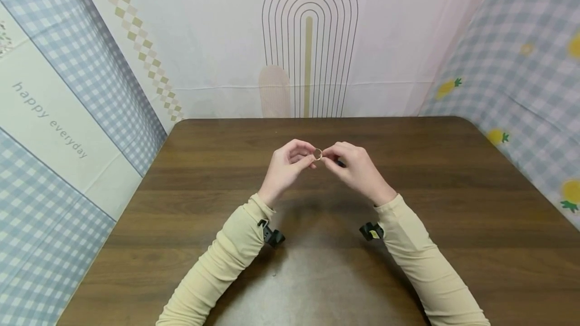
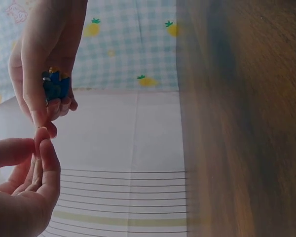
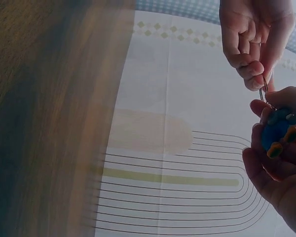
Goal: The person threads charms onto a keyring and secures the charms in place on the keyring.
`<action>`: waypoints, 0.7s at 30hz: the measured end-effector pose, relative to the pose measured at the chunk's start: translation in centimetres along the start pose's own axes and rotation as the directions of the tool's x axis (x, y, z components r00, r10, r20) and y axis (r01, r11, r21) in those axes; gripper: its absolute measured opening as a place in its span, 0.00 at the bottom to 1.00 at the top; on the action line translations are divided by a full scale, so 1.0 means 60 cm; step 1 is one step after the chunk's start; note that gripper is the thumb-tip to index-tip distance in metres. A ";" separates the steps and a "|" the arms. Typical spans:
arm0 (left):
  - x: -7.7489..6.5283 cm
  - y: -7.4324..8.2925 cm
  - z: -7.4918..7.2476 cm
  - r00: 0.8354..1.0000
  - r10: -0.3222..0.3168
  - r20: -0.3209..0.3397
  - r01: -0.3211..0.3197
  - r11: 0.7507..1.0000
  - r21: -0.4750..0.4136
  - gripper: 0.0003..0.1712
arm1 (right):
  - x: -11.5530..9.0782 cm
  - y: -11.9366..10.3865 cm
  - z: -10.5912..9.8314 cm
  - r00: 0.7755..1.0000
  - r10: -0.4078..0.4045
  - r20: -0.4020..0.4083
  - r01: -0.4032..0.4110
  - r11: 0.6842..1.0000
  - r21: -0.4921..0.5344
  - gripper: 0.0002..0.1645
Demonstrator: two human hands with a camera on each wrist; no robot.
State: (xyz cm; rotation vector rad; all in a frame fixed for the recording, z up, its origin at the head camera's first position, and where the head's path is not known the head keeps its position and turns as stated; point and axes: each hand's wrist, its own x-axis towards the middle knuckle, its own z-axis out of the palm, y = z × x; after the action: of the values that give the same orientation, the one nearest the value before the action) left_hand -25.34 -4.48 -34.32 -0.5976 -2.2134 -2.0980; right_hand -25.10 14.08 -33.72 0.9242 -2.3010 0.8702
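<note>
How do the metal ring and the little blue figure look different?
The ring is a thin loop, while the figure is chunky. The ring is plain and metallic; the figure is blue with orange parts. The ring sits between the left hand and right hand, whereas the figure rests against the right hand only. Both are held above the table.
</note>
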 end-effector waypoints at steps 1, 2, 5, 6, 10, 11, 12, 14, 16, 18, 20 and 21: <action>0.000 0.001 0.000 1.000 0.000 -0.003 0.000 1.000 0.000 0.10 | 0.001 -0.001 0.000 1.000 -0.003 0.003 0.003 1.000 -0.005 0.02; 0.000 0.001 0.000 1.000 0.001 -0.005 -0.001 1.000 0.002 0.10 | 0.001 -0.001 -0.001 1.000 -0.005 0.008 0.005 1.000 -0.009 0.02; 0.000 0.001 0.000 1.000 0.005 -0.003 -0.005 1.000 0.020 0.11 | 0.002 -0.004 -0.003 1.000 -0.011 0.025 0.011 1.000 -0.026 0.02; 0.000 0.001 0.000 1.000 0.003 -0.001 -0.003 1.000 0.028 0.11 | 0.002 -0.004 -0.004 0.999 -0.013 0.031 0.014 0.999 -0.033 0.02; 0.000 0.002 -0.001 1.000 -0.009 0.014 0.008 0.998 0.061 0.09 | 0.002 -0.006 -0.006 0.998 -0.006 0.062 0.009 0.999 -0.049 0.03; -0.001 0.003 -0.001 1.000 -0.014 0.019 0.013 0.998 0.066 0.09 | 0.001 -0.006 -0.007 0.998 -0.003 0.069 0.006 0.999 -0.050 0.03; -0.001 0.004 -0.001 1.000 -0.019 0.023 0.017 0.997 0.073 0.09 | 0.001 -0.006 -0.007 0.997 -0.001 0.076 0.004 0.999 -0.050 0.04; -0.002 0.005 -0.002 0.999 -0.029 0.032 0.026 0.996 0.086 0.09 | -0.001 -0.005 -0.007 0.996 -0.001 0.088 0.005 0.999 -0.050 0.06; -0.002 0.005 -0.002 0.998 -0.042 0.039 0.038 0.994 0.102 0.09 | -0.002 -0.005 -0.008 0.995 -0.014 0.094 0.019 0.998 -0.052 0.07; -0.003 0.006 -0.002 0.998 -0.051 0.046 0.046 0.992 0.115 0.09 | -0.003 -0.005 -0.008 0.995 -0.034 0.092 0.039 0.998 -0.054 0.07; -0.003 0.006 -0.001 0.997 -0.054 0.052 0.048 0.992 0.120 0.10 | -0.004 -0.004 -0.007 0.995 -0.056 0.085 0.061 0.996 -0.059 0.06; -0.003 0.005 -0.001 0.997 -0.054 0.052 0.048 0.992 0.118 0.10 | -0.004 -0.004 -0.007 0.995 -0.064 0.079 0.069 0.996 -0.061 0.06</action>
State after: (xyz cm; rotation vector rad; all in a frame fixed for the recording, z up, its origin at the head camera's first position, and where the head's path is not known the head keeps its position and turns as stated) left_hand -25.08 -4.57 -34.07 -0.6041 -2.3855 -1.9806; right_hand -24.68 14.33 -33.51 1.0167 -2.3343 0.7408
